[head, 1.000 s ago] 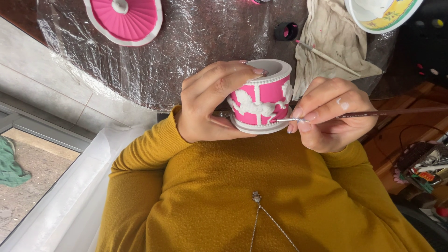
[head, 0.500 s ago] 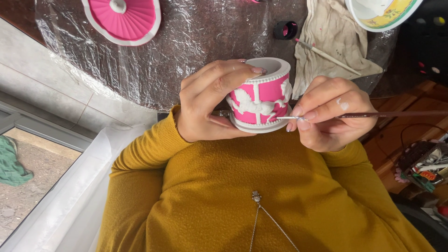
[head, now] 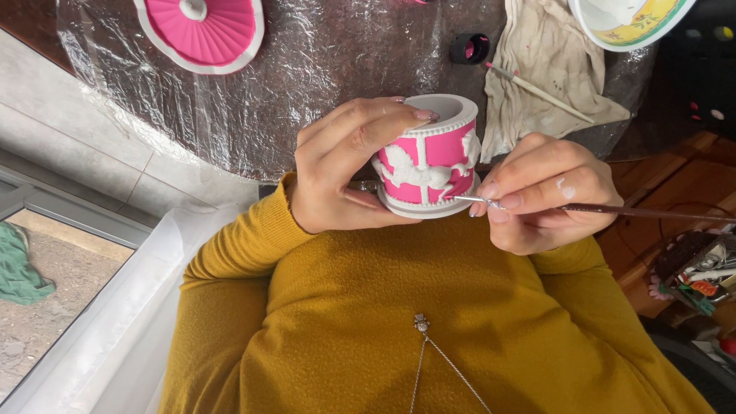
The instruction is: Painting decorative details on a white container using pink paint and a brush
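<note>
My left hand grips a small round pink box with white raised horses and white rims, held close to my chest on its side. My right hand pinches a thin paintbrush whose fine tip touches the box's lower right side by a white horse. The brush handle runs out to the right. A spot of white paint marks my right hand.
The pink ribbed lid with a white knob lies on the foil-wrapped table. A stained cloth with a second brush, a small black pot and a yellow-rimmed bowl sit behind. A cluttered box is at right.
Almost nothing: the brush tip stays on the box's lower right side, with only a slight shift of the view.
</note>
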